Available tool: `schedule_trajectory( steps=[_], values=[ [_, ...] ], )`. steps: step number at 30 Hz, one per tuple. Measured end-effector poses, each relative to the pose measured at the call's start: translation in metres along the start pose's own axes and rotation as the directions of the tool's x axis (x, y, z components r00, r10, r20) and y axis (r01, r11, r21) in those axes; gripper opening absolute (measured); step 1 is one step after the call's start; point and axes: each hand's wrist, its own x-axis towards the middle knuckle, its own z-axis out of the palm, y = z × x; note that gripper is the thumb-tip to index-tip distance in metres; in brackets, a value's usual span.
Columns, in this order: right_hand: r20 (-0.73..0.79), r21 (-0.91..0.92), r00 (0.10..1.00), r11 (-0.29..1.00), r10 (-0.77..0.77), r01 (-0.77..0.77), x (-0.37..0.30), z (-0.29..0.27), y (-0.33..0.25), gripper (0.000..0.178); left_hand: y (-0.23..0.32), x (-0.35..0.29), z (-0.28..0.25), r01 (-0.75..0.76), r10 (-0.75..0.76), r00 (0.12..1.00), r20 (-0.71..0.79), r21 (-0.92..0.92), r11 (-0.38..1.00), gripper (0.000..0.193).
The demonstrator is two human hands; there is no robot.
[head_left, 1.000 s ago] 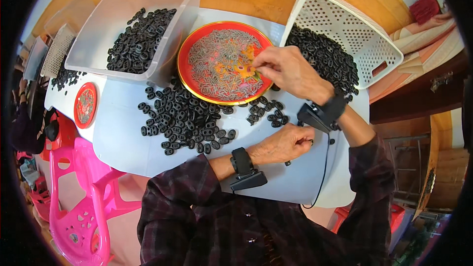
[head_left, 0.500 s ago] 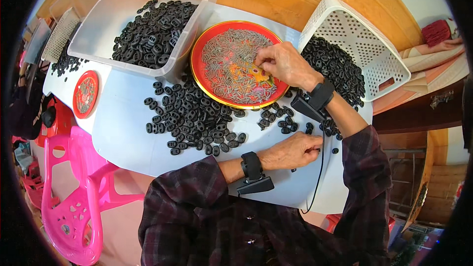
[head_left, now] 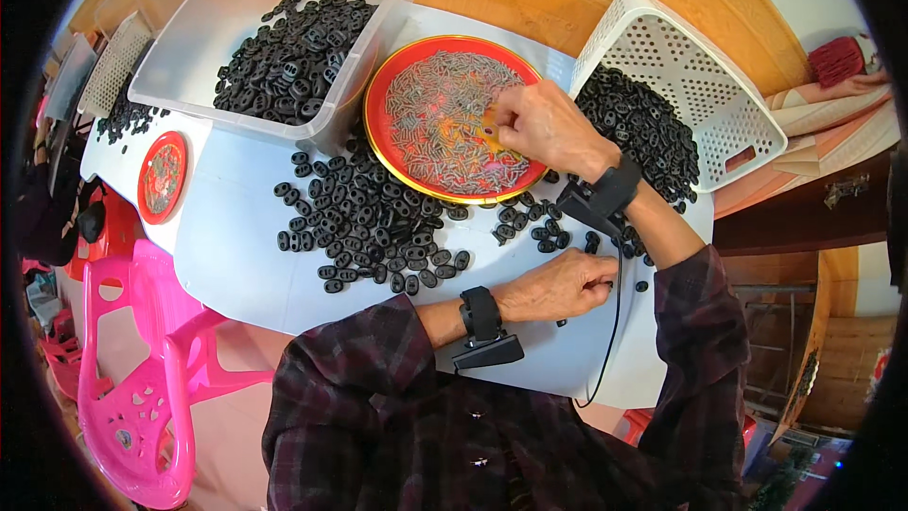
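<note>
My right hand [head_left: 550, 128] is over the right side of a round red tray [head_left: 376, 95] with a gold rim. Its fingers are pinched together at the small, thin grey metal pieces [head_left: 445, 99] spread across the tray; anything between the fingertips is hidden. Lower down, my left hand [head_left: 560, 286] is held just above or on the white table, fingers curled closed, and whatever it may hold is out of sight. Small black oval plastic parts with two holes [head_left: 378, 218] lie in a loose heap left of my hands, with several more between the tray and my left hand.
A clear plastic bin [head_left: 180, 85] of black parts stands at the back left. At the right, a white perforated basket [head_left: 709, 85] lies tipped with black parts spilling out. A smaller red tray [head_left: 163, 178] and a pink chair [head_left: 142, 369] are at the left. A black cable [head_left: 615, 341] hangs near my left hand.
My right fingers have shifted slightly within the tray, with the knuckles more curled. My left hand stays nearly in place, and the whole view has moved a little.
</note>
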Motion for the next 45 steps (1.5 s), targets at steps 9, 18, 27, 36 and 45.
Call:
schedule_trajectory(
  steps=[9, 18, 27, 36, 45],
  values=[
    [-0.036, 0.245, 0.997, 0.968, 0.073, -0.062, -0.017, 0.001, -0.009, 0.009, -0.003, -0.002, -0.001, 0.051, -0.05, 0.998, 0.031, -0.024, 0.998, 0.007],
    [-0.066, 0.045, 0.998, 0.999, 0.005, -0.002, -0.01, 0.013, -0.005, 0.009, -0.007, -0.002, 0.001, -0.009, 0.009, 1.0, 0.009, -0.031, 0.999, 0.008],
    [-0.049, -0.058, 0.997, 0.996, -0.066, 0.063, -0.011, 0.013, -0.003, 0.011, -0.005, -0.001, 0.002, 0.006, -0.006, 1.0, -0.007, -0.033, 0.999, 0.01],
    [0.04, -0.139, 0.999, 0.99, -0.003, 0.008, -0.009, 0.009, -0.01, 0.022, -0.009, -0.001, 0.003, 0.002, -0.002, 1.0, -0.012, -0.032, 0.999, 0.012],
    [0.001, -0.2, 1.0, 0.98, -0.014, 0.014, -0.01, 0.012, -0.009, 0.024, -0.011, -0.001, 0.004, -0.017, 0.017, 1.0, -0.026, -0.024, 1.0, 0.013]
  ],
)
